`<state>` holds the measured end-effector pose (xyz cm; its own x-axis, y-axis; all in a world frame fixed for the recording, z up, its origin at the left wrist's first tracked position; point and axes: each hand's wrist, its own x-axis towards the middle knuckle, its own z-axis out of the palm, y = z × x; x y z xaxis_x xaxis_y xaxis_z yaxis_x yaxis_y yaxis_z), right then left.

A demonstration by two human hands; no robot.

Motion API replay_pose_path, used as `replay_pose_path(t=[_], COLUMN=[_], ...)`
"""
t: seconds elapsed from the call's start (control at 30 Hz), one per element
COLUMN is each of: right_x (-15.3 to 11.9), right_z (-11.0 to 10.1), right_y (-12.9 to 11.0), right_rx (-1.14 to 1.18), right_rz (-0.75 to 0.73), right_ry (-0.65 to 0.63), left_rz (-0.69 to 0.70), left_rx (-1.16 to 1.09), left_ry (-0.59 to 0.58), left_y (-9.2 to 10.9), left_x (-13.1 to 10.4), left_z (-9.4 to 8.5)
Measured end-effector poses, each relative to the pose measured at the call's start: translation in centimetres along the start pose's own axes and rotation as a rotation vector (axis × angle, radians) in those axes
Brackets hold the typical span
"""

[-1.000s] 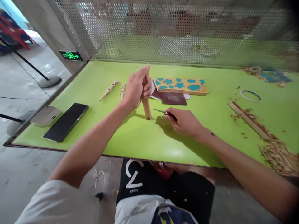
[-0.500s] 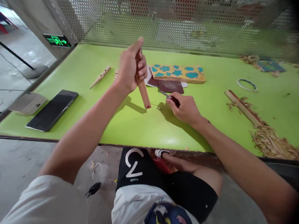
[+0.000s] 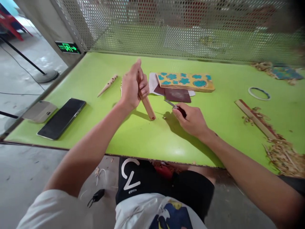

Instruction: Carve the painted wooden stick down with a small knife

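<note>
My left hand (image 3: 134, 85) is closed around a narrow wooden stick (image 3: 147, 107), which slants down so that its lower end is at the green tabletop (image 3: 133, 140). To its right, my right hand (image 3: 190, 117) grips a knife (image 3: 179, 110) with a dark red handle. The short blade points up and left, apart from the stick. Small chips lie on the table between the two. Behind the hands are dark red sandpaper sheets (image 3: 177, 95) on white paper, and a yellow wooden board (image 3: 188, 81) with blue cloud-like patches rests partly over them.
Left of my left arm are a black phone (image 3: 62, 118), a pale grey box-like object (image 3: 40, 111) and a tapered wooden piece with holes (image 3: 107, 86). Rightward lie a tape ring (image 3: 259, 93), a wood strip (image 3: 256, 118) and shavings (image 3: 284, 159). A perforated metal screen (image 3: 166, 31) borders the back.
The view has shifted, so the table sits lower and further right in the picture. Both hands keep their holds, and the stick and knife stay in nearly the same places.
</note>
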<state>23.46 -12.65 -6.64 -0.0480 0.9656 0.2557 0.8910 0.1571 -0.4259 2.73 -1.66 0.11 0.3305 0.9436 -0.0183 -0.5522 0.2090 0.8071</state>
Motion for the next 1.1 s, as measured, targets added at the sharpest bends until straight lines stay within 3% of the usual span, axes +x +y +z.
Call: replay_pose_path(t=[0.07,0.2,0.4,0.63,0.87,1.1], right_x=[0.0,0.0,0.1,1.7,2.5,2.2], right_z=[0.2,0.7,1.1,1.7,1.8,1.3], right_y=[0.0,0.1,-0.8,-2.3,-2.8,-3.3], right_rx=[-0.037,-0.128,-0.198,-0.357,-0.421,-0.414], right_rz=[-0.003,-0.169,-0.420,-0.685,-0.777,-0.794], right_ry=[0.007,-0.042,-0.098,-0.176,-0.184,-0.224], left_rz=[-0.012,-0.121,-0.084,-0.117,-0.076,0.020], left_rx=[0.018,0.030,0.026,-0.046,0.041,0.152], left_ry=[0.029,0.078,-0.007,-0.018,-0.095,-0.303], left_y=[0.2,0.7,0.5,0.1,0.1,0.6], left_x=[0.0,0.0,0.2,0.6,0.6,0.4], left_z=[-0.2,-0.3,-0.4,0.0,0.2,-0.4])
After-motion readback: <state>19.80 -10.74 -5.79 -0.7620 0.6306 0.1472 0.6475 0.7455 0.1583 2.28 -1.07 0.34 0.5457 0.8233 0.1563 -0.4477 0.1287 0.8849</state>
